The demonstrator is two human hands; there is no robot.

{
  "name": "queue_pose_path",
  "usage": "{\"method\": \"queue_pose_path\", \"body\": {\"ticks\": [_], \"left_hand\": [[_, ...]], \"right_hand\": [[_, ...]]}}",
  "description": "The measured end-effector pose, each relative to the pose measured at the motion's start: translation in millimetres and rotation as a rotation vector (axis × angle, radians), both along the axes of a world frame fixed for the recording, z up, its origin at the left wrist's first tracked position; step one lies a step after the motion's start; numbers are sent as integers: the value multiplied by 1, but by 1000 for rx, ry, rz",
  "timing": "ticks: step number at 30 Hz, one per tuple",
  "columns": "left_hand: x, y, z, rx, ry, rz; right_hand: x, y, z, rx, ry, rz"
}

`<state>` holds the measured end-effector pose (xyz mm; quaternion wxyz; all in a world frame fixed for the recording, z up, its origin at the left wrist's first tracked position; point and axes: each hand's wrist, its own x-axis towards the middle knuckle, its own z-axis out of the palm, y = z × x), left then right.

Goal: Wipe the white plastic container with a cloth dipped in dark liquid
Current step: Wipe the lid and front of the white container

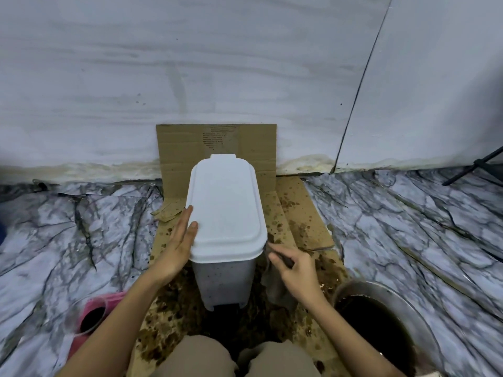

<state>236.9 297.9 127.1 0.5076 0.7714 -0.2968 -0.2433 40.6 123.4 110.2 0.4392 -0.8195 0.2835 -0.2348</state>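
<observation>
White, smooth plastic, the lidded rectangular container [227, 227] is being stood upright on stained brown cardboard [299, 221]. Its left side is being steadied by the left hand [181, 246], fingers straight. A limp grey cloth [275, 281] is being pinched against its right side by the right hand [295, 268]. A round metal bowl [381, 322] of dark liquid is being kept near the right arm.

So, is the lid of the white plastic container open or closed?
Closed: the lid sits flat on the white plastic container, overhanging its walls all round.

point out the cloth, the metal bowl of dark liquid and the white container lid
cloth [275, 284], head view, hanging part below the right hand
metal bowl [408, 297], head view, right rim
white container lid [226, 202], head view, top centre
</observation>
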Motion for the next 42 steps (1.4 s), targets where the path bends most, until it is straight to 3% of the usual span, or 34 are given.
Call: {"method": "queue_pose_path", "body": {"ticks": [6,11,18,21,27,33,36,42], "left_hand": [[-4,-2,3,5,-24,10],[-3,-3,2,9,-41,16],[-1,-2,1,38,-60,16],[-3,-1,3,66,-88,0],[-5,-2,4,32,-53,-5],[-3,2,1,25,-77,0],[-2,1,-1,18,-59,15],[4,0,-11,27,-35,30]], "right_hand": [[-2,-1,2,-175,95,25],[7,2,10,-152,94,-60],[-9,28,7,-384,77,67],[-9,25,15,-367,103,152],[25,16,83,-293,-136,21],[89,22,67,-621,405,280],[133,-15,69,-503,476,259],[256,-83,64,-290,509,7]]}}
